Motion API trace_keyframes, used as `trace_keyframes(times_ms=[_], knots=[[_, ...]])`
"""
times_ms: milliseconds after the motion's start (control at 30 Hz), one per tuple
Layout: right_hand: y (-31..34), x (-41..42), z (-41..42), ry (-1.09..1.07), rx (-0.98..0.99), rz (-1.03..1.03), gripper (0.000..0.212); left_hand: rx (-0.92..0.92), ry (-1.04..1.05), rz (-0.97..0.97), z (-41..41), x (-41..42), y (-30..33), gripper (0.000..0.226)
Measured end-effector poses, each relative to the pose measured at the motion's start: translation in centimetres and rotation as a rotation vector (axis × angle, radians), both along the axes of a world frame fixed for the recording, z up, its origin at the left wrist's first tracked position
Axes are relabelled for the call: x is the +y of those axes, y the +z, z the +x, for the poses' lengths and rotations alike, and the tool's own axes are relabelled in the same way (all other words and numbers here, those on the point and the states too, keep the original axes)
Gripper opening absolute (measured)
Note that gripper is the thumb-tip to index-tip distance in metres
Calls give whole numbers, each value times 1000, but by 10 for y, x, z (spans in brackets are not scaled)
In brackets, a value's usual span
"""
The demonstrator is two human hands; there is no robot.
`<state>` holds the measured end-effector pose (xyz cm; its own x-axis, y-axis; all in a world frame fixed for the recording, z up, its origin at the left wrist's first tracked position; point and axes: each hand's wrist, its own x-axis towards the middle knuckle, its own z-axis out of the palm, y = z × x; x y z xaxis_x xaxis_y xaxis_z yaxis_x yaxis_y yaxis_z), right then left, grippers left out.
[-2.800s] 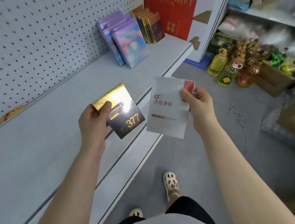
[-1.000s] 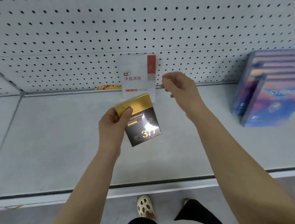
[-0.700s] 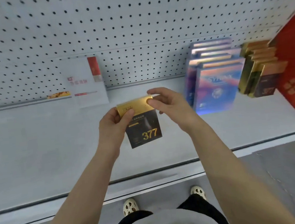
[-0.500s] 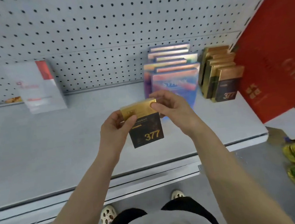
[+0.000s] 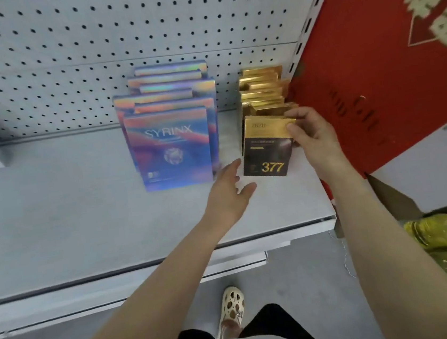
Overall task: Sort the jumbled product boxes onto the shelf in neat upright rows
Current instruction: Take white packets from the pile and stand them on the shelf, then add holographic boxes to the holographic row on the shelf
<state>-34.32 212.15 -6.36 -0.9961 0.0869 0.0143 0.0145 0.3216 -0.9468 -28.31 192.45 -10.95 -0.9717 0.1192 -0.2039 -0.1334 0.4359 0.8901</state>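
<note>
I am standing at the shelf (image 5: 84, 227), and my left hand (image 5: 226, 194) is hanging just in front of the boxes with its fingers loose and spread, gripping nothing. A bit farther in, my right hand (image 5: 314, 142) is pinching the gold top of the black and gold box (image 5: 267, 147) with thumb and fingers, and I am setting it upright at the front of its row. Its bottom edge looks like it is on the shelf, but I cannot tell for sure.

Behind it, the gold row (image 5: 262, 89) is leaning and a bit messy. If I am letting go too soon, my box could be tipping forward and falling flat. If I am pushing it back too hard, the boxes behind could be sliding crooked against the red gift box (image 5: 372, 68) beside them.

My left hand is very near the purple boxes (image 5: 171, 147), so a bump there could be knocking that front one over.
</note>
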Motion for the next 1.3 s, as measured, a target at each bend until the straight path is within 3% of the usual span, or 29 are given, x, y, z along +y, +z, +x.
trace_keyframes(times_ms=[333, 767, 900, 1033, 1300], knots=[[-12, 0, -18, 39, 192, 472, 42, 29, 32, -70, -16, 20, -19, 59], [-3, -20, 5, -26, 301, 766, 47, 1, 21, -87, -7, 12, -11, 59], [1, -37, 26, -37, 343, 767, 40, 57, 106, -41, 11, -13, 3, 41], [-8, -80, 57, 97, 334, 676, 31, 165, 274, 11, 47, -61, 14, 24], [-32, -229, 131, 454, 284, 635, 26, 181, 623, 84, 154, -210, 14, 20]])
